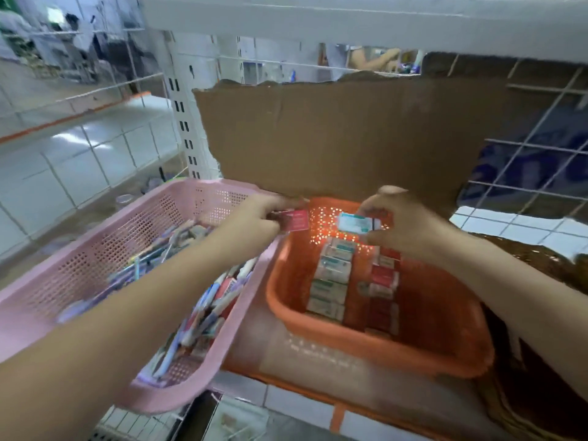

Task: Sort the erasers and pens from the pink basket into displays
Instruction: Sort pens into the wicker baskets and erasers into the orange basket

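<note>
While erasers go from the pink basket [95, 265] to the orange basket [366, 342], both grips are loaded.
Nearest, pens [203, 316] fill the pink basket. Beyond, a teal row [331, 281] and a red row [383, 278] line the orange one. Over its far end, the left grip [264, 218] pinches a red eraser [296, 220] and the right grip [391, 218] a teal eraser [354, 222]. Each probably needs lowering onto its matching row.

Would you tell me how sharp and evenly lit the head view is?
Head view: motion blur smears the left hand, right hand and the red eraser and pale eraser they pinch; pens in the pink basket are soft; light through holes in the orange basket makes bright speckles; wide-angle lens bows the shelf.
</note>
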